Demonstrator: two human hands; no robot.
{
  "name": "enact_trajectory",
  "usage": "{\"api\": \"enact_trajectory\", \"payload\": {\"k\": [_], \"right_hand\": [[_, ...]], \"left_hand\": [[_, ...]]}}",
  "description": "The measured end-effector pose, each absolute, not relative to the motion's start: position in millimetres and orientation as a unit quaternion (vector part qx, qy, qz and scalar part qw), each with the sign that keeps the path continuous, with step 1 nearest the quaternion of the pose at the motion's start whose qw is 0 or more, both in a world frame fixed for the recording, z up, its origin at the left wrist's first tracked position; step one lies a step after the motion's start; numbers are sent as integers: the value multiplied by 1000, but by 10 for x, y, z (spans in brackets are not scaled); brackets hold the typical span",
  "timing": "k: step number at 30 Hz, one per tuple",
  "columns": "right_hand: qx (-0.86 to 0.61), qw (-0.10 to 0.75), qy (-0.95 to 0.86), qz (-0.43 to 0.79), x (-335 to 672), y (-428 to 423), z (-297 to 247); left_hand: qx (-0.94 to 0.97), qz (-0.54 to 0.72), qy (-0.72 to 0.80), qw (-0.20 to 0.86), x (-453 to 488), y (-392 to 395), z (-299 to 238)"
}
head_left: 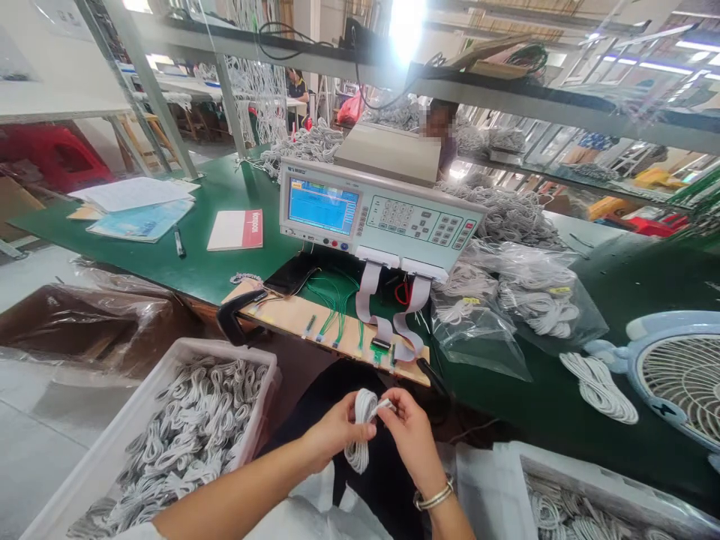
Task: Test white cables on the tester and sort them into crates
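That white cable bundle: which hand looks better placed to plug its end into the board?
Probably the right hand: it pinches the free end of the coiled white cable, below the wooden board. The left hand grips the coil.

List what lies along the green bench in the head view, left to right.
Stack of papers → pen → red-edged notebook → tester with blue screen → bagged white cables → loose coiled cable → blue fan.
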State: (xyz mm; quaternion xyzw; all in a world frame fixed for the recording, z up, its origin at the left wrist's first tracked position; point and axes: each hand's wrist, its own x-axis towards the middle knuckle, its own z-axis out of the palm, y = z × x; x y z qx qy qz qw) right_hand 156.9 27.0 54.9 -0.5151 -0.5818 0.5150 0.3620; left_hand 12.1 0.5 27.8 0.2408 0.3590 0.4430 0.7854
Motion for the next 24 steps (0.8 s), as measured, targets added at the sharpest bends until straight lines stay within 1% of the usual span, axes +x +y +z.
{"api": "enact_trajectory", "payload": {"k": [2,4,7,9,11,13,16,19,21,24], "right_hand": [[-500,370,-603,500,1583,259,589],[-479,375,-595,525,1602,250,621],[-438,356,-604,562,1618,220,654],[-447,352,-645,510,1611,176,663],[-483,373,-667,427,1590,114,651],[-518,404,-645,390,1562,58,615],[-547,439,-557,445,1532,47,547],[-541,459,-469,526,1538,147,508],[-539,444,-445,561,1558,242,495],[-556,411,-446,569,1591,357,481]], "left_hand": [[167,417,317,835,67,31,321],[101,359,282,884,16,56,362],[123,301,304,895,-3,74,373],[184,310,350,864,29,86,353],[228,367,412,802,81,119,336],[248,437,467,728,135,177,343],[289,497,493,653,195,269,395],[362,500,494,612,228,307,436],[405,490,492,595,239,301,428],[429,482,494,582,245,288,378]]}}
